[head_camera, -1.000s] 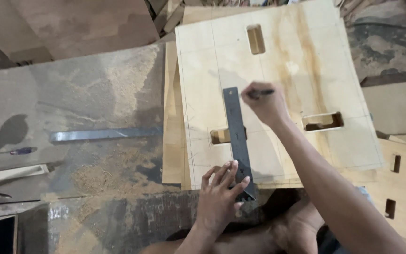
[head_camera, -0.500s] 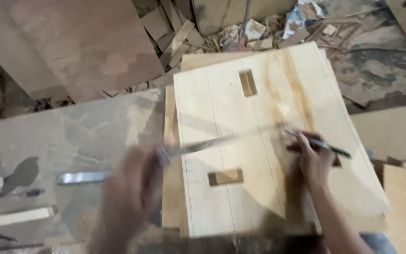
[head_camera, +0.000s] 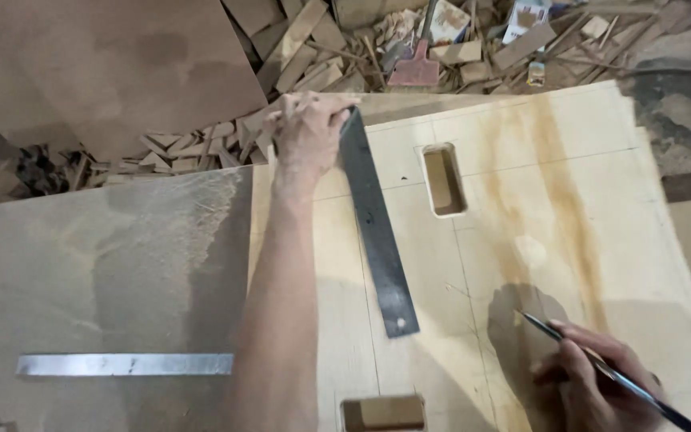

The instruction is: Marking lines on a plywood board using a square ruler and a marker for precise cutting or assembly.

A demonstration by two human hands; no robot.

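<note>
Left hand (head_camera: 307, 132) pins only the far end of the dark ruler (head_camera: 377, 228) on the plywood panel (head_camera: 521, 240), so it could pivot once the pencil (head_camera: 601, 370) gripped by the right hand (head_camera: 593, 384) bears against it.

Lying on the plywood panel (head_camera: 569, 240) left of 1 slot (head_camera: 445, 180) (another slot (head_camera: 383, 413) nearer): a ruler (head_camera: 377, 232). Farther left on the floor, a metal strip (head_camera: 125, 365); behind, wood scraps (head_camera: 313, 56).

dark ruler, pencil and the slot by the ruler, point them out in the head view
dark ruler (head_camera: 377, 232), head view, middle of blade
pencil (head_camera: 601, 370), head view, shaft above fingers
slot (head_camera: 445, 180), head view, inside the cutout
</note>
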